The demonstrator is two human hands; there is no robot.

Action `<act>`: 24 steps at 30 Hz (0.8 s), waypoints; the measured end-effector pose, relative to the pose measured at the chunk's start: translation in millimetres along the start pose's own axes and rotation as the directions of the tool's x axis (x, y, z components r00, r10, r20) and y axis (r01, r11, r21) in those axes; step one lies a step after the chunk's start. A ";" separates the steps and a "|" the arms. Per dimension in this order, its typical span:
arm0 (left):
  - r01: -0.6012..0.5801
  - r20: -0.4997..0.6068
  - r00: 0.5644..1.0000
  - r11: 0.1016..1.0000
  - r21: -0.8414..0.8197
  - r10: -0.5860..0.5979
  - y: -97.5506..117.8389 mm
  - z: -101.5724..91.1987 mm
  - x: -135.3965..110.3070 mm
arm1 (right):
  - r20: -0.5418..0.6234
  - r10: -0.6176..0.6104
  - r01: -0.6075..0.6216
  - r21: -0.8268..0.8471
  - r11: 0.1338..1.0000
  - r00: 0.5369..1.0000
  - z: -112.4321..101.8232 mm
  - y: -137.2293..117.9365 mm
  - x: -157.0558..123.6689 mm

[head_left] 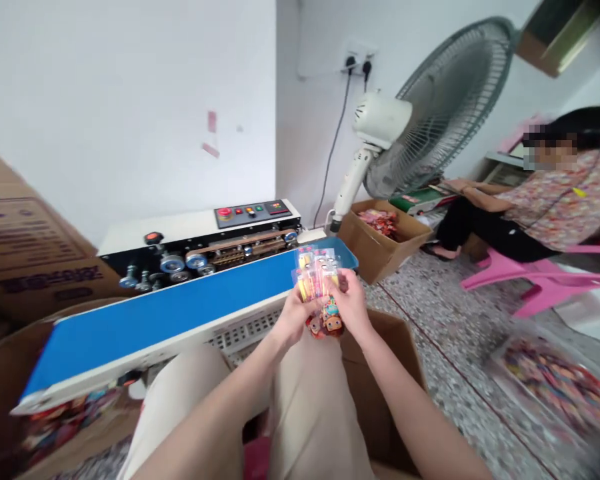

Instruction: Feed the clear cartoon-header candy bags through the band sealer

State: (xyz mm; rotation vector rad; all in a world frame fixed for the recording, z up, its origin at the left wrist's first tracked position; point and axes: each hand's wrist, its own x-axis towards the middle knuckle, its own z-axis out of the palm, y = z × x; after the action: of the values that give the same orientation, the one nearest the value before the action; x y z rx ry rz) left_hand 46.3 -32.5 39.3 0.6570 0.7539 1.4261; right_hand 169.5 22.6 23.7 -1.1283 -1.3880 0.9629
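Several small clear packets (318,267) with colourful cartoon figures are fanned out above my knees. My left hand (296,312) grips them from the left side, fingers across the front. On the other side my right hand (349,300) has its fingers and thumb closed on the same packets. Printed faces show at the lower end, below my fingers. What exactly is inside the packets is too small to make out. Just beyond my hands runs the blue belt (190,297) of a sealing machine (230,243).
A standing fan (383,120) leans in at the right, above a cardboard box (380,243) of packets. Another open box (405,353) stands by my right leg. A clear bag (555,387) of packets lies on the floor. A co-worker (545,193) sits on a pink chair (545,273).
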 end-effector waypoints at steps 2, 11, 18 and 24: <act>-0.050 -0.066 0.997 0.999 -0.020 0.049 14.3 -12.2 -5.3 | 0.003 -0.038 0.038 0.013 0.999 0.999 18.8 -12.1 -0.1; -0.128 -0.193 0.976 0.984 -0.123 0.103 39.8 -52.5 -8.8 | -0.034 -0.230 0.225 -0.119 0.967 0.973 66.3 -28.0 5.9; -0.138 -0.256 0.962 0.979 -0.150 0.097 38.8 -71.6 7.7 | 0.031 -0.059 0.059 0.001 0.998 0.998 73.8 -12.1 32.9; -0.096 -0.281 0.959 0.983 -0.158 0.048 38.1 -77.1 16.8 | 0.036 -0.043 0.044 -0.033 0.998 0.998 78.5 1.2 49.2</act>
State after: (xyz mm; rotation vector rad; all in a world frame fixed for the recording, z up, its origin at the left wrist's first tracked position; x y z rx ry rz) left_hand -38.0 -17.2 20.8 0.3591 0.8190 1.6508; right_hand 91.7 73.1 24.5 -1.1063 -1.4565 0.9349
